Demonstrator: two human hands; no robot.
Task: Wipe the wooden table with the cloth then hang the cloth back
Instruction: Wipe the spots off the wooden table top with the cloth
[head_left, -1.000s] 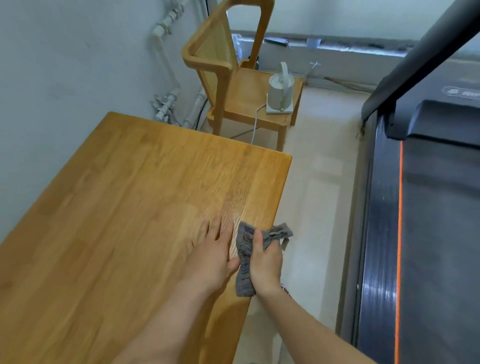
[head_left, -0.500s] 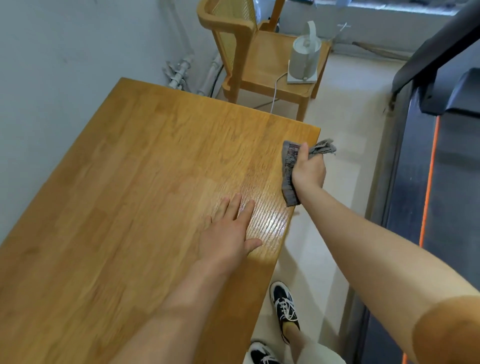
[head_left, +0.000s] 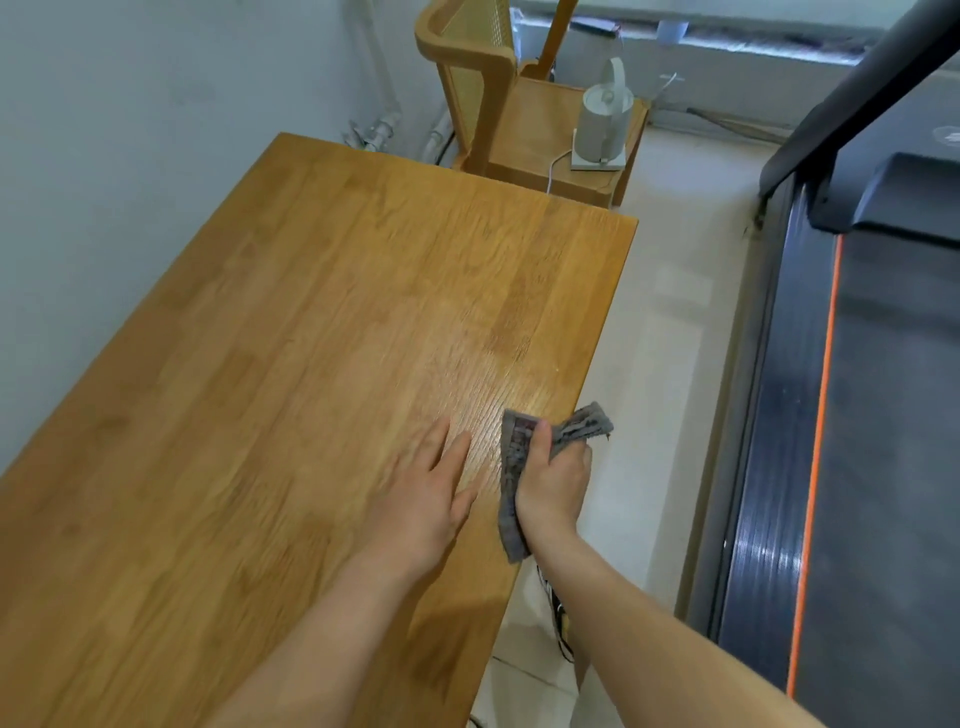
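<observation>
1. My right grip (head_left: 553, 480) is clamped on the grey cloth (head_left: 514, 467), pressing it against the surface (head_left: 311, 338) at its right edge.
2. My left grip (head_left: 423, 493) lies spread flat just left of it, holding nothing.
3. I judge wiping is underway; the far part of the surface and the hang-back remain.
4. No hanging spot shows.
</observation>
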